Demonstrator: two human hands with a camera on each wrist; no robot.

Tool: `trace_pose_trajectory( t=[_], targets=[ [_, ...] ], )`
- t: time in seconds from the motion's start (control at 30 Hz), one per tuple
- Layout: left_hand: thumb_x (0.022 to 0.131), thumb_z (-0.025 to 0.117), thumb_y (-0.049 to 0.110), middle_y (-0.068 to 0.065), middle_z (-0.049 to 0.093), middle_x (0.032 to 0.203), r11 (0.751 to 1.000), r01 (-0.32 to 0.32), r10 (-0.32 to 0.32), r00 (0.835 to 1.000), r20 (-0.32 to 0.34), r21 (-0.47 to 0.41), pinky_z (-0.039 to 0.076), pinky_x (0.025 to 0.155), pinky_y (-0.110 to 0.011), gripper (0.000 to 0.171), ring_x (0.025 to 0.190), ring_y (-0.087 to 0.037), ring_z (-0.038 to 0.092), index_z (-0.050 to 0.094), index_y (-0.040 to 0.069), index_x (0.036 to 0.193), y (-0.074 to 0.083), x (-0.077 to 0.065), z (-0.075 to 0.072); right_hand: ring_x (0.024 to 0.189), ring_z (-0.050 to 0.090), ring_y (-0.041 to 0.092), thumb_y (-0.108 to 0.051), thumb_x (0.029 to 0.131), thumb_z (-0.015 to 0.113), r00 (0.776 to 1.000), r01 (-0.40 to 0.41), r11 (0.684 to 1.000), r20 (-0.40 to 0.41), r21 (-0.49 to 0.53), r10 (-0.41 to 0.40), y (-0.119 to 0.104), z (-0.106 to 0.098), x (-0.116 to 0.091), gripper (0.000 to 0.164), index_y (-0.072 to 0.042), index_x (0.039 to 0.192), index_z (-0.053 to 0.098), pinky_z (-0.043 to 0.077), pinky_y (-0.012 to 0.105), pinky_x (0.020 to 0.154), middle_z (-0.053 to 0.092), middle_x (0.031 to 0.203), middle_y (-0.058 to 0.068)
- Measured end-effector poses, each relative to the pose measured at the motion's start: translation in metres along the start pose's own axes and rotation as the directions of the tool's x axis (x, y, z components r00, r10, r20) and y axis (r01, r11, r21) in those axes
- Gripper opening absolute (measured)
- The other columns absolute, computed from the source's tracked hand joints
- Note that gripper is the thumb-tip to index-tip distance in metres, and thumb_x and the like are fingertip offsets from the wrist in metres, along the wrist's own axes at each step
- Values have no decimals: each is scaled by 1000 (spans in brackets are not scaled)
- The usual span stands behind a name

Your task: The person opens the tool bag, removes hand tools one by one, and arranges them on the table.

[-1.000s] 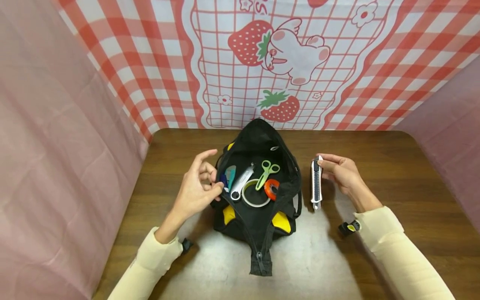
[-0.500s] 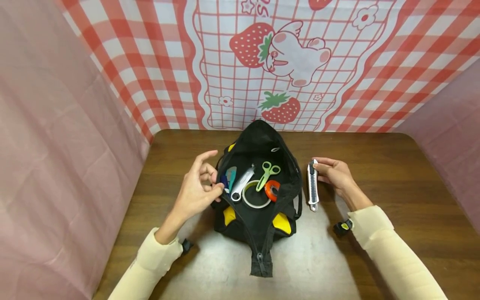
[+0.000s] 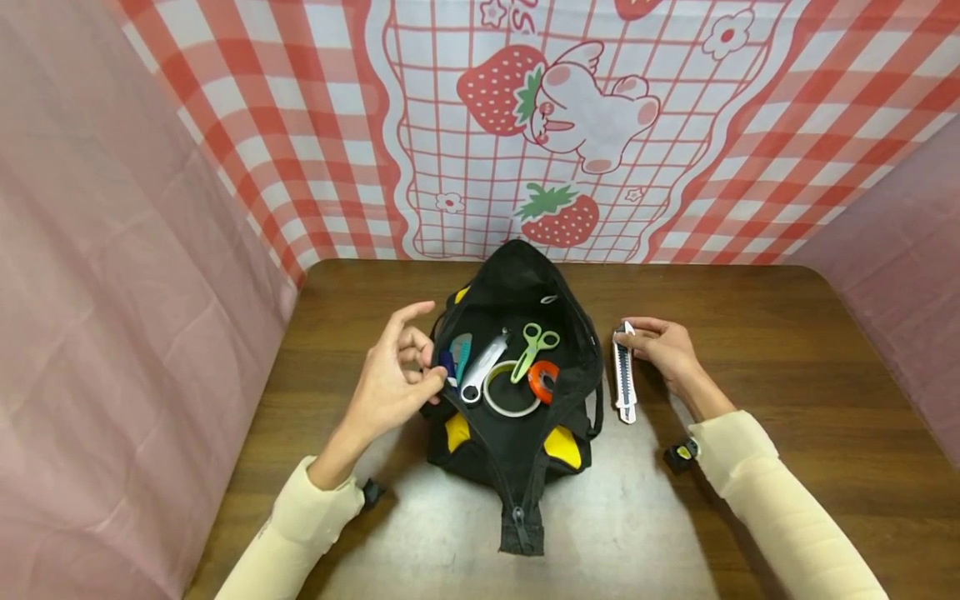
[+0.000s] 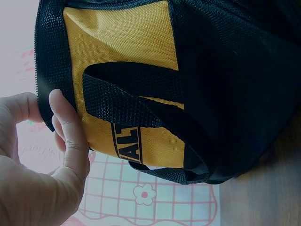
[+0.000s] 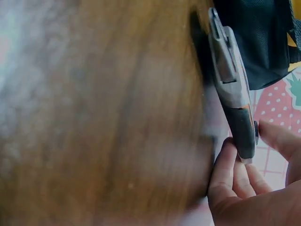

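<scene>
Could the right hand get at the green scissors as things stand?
Probably not directly: the right hand pinches the utility knife and would likely need to let go first. Otherwise the way looks free: the bag is open and nothing visibly covers the green scissors.

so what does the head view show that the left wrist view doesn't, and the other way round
Only the head view shows the right hand holding a cutter, and the green scissors inside the bag. Only the left wrist view shows black lettering on the bag's yellow panel. Both show the left hand pinching the bag's rim, and the patterned cloth.
</scene>
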State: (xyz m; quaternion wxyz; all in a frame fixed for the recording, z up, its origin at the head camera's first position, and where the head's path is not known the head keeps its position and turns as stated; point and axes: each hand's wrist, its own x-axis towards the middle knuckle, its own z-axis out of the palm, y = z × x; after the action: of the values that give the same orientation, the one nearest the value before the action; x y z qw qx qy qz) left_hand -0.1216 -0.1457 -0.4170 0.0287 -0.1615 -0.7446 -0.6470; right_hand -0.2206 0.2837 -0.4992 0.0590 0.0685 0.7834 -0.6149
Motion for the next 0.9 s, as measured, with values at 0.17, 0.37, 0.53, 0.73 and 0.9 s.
trace_pose_trajectory(
  t=[0.17,0.37,0.53,0.73,0.9],
  targets=[
    [86,73,-16,-17,52,90,1000,-1,1,1000,0,1,68,52,-44,83,67,-17,63,45,7,161,-1,0,0,81,63,-9,-7,93,86,996,75,981,-30,-179,-81,0,4,-1,56,17,140,65,55,9,72,80,105,4],
    [86,73,-16,-17,52,91,1000,-2,2,1000,4,-2,68,53,-44,83,67,-17,64,46,7,161,0,0,0,78,61,-9,-11,94,88,994,81,942,-43,-326,-101,-4,6,-4,52,13,136,70,52,9,69,81,107,15],
    [86,73,-16,-17,52,91,1000,-4,4,1000,7,-2,68,53,-44,83,66,-17,64,46,8,161,0,0,0,73,56,-3,-18,93,91,994,80,898,-38,-432,-107,-5,4,-4,50,8,133,75,46,16,62,72,86,-3],
    [87,73,-16,-17,52,91,1000,-8,8,1000,11,-5,68,53,-44,83,66,-16,63,45,7,161,0,0,1,69,51,1,-19,95,88,988,133,859,3,-494,-152,-1,0,-3,47,8,131,76,41,19,59,63,78,-4],
    [85,73,-16,-17,53,90,1000,-19,19,1000,7,-10,68,52,-44,83,68,-16,64,46,6,160,-1,0,0,69,53,4,-18,97,87,983,171,845,30,-508,-181,1,-2,-2,46,9,132,75,42,21,60,67,79,1]
  ],
)
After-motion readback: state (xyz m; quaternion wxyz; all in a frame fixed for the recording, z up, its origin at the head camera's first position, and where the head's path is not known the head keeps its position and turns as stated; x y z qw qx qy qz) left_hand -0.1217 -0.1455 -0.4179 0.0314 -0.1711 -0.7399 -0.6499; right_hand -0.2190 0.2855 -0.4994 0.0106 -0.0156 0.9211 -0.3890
